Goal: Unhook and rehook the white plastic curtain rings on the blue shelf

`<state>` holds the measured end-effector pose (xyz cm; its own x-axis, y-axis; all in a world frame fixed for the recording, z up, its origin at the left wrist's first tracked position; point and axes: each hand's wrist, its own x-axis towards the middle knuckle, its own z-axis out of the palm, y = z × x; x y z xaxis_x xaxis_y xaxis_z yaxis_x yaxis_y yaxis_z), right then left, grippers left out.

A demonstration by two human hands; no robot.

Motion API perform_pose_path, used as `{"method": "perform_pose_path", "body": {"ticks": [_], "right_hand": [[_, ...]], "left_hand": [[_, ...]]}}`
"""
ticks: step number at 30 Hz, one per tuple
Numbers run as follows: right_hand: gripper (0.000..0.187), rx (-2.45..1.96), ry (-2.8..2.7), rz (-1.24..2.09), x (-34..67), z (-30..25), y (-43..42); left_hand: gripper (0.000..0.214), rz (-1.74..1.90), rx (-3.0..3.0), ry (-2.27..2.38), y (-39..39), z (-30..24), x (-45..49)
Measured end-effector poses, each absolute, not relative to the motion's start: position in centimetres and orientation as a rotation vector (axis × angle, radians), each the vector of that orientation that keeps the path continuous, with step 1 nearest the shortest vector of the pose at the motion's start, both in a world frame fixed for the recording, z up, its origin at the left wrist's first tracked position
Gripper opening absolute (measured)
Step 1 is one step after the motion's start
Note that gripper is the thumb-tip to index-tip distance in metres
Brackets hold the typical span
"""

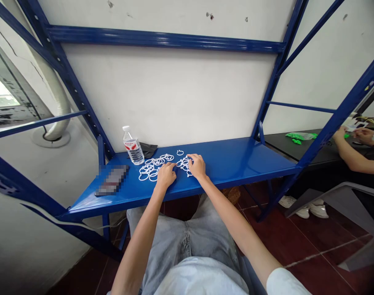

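Two groups of white plastic curtain rings, with small knobs at their open ends, lie on the blue tabletop. My left hand [166, 174] rests at the right edge of the larger group of rings [149, 168], its fingers loosely bent and pointing right. Over the smaller group of rings [183, 163] is my right hand [197, 166], fingers apart and touching or nearly touching them. A single ring [180, 153] lies apart behind both hands. Neither hand visibly lifts a ring, though the fingertips are partly hidden.
A water bottle [133, 146] stands behind the rings at left, beside a black pouch [149, 150]. A pixelated flat object [112, 180] lies near the left end of the blue table [233, 159]. Blue uprights flank it. At right, another person's hands [363, 134] work at a black table.
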<state>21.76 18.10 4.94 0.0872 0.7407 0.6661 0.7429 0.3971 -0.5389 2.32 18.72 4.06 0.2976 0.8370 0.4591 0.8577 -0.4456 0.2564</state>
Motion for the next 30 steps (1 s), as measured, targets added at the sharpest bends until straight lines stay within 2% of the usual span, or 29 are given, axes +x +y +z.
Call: {"method": "perform_pose_path", "body": {"ticks": [4, 7, 11, 15, 22, 30], "right_hand": [[0.036, -1.272, -1.723, 0.005, 21.6, 5.3, 17.7], [0.035, -1.249, -1.750, 0.017, 21.6, 5.4, 17.5], [0.035, -1.233, -1.738, 0.014, 21.6, 5.3, 17.5], [0.034, -1.230, -1.742, 0.018, 21.6, 5.2, 17.6], [0.032, -1.203, -1.799, 0.039, 21.4, 5.5, 17.3], [0.038, -1.129, -2.008, 0.105, 21.2, 5.6, 16.9]], "left_hand": [[0.056, -0.960, -2.518, -1.572, 18.7, 4.2, 2.2], [0.047, -0.996, -2.438, -1.572, 18.3, 4.6, 2.3], [0.039, -0.901, -2.316, -1.744, 18.0, 4.8, 2.4], [0.044, -0.832, -2.376, -1.766, 18.2, 4.6, 2.2], [0.045, -1.310, -2.484, -1.442, 18.3, 4.8, 1.6], [0.036, -1.446, -2.626, -1.352, 18.0, 5.2, 1.6]]}}
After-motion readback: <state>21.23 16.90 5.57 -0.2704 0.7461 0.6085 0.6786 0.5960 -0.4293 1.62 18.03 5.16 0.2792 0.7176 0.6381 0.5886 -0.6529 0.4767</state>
